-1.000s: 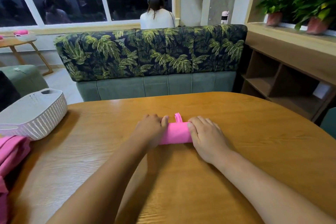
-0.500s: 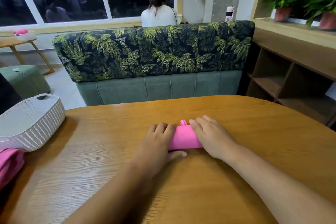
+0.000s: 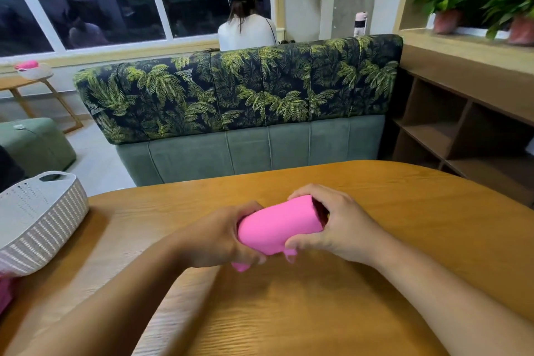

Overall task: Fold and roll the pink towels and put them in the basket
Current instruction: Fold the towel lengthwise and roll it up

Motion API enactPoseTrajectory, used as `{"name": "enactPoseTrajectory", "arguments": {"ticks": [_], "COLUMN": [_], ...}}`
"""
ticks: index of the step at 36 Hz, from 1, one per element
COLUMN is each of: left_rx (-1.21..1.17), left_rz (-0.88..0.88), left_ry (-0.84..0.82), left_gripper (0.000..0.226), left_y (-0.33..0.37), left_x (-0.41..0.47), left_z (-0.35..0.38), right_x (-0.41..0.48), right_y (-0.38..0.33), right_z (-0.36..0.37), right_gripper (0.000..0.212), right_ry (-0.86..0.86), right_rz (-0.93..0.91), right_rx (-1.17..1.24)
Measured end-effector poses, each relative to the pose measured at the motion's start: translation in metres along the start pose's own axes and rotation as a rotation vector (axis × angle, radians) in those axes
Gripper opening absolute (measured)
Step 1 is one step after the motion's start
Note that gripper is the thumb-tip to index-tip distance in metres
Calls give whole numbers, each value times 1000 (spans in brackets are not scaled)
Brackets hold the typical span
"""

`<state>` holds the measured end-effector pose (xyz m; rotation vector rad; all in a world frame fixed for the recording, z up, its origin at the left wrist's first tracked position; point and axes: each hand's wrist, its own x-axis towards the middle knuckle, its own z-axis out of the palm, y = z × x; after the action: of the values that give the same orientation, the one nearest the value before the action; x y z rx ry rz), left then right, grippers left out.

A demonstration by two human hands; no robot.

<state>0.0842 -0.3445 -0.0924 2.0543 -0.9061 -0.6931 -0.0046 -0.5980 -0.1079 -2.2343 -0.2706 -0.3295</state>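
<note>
Rolled pink cloth towel (image 3: pixel 277 225) over the middle of the oval wooden table (image 3: pixel 375 298); left hand (image 3: pixel 219 237) and right hand (image 3: pixel 344 228) fingers clamped on its ends. White woven basket (image 3: pixel 43 225) at left edge, well apart.

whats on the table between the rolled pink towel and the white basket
In the head view, only the left hand gripping the rolled pink towel, then bare wooden table up to the white basket.

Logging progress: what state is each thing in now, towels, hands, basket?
pink towel: rolled, held above the table between both hands.
left hand: grips the towel's left end.
right hand: grips the towel's right end.
basket: upright on the table, left; contents unclear.
other pink cloth: beside the basket, mostly out of frame.
</note>
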Motion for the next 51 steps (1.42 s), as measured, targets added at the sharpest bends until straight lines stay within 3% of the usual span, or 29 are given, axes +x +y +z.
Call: {"name": "enactPoseTrajectory", "arguments": {"ticks": [8,12,16,20,26,31,34,36,39,44,46,51], "left_rx": [-89,73,439,716,774,565,495,497,515,562,577,655], "left_rz": [-8,3,115,238,267,219,150,123,109,65,46,27], "left_ry": [-78,175,456,568,516,665,733,760,790,795,800,791], "left_gripper": [51,60,79,90,92,87,98,100,90,100,103,107], "left_y": [-3,-3,-16,-29,-40,-43,-49,-49,-47,-46,-45,-44], "left_x": [-4,8,22,31,40,39,39,39,39,38,38,36], "left_z": [-24,-19,-3,11,15,15,16,16,17,19,18,15], "right_x": [36,52,68,73,72,72,65,60,56,54,56,64], "right_y": [-8,7,18,24,42,32,31,31,26,24,22,12], "right_z": [-1,9,22,27,37,54,60,64,68,65,60,48], "right_gripper": [62,53,36,23,44,58,46,32,29,10,6,10], "right_ry": [-115,15,67,75,68,199,264,182,107,281,313,304], "right_rz": [-26,18,89,187,314,447,328,200,132,38,31,71], "right_rx": [25,171,388,538,615,879,640,428,331,104,113,471]}}
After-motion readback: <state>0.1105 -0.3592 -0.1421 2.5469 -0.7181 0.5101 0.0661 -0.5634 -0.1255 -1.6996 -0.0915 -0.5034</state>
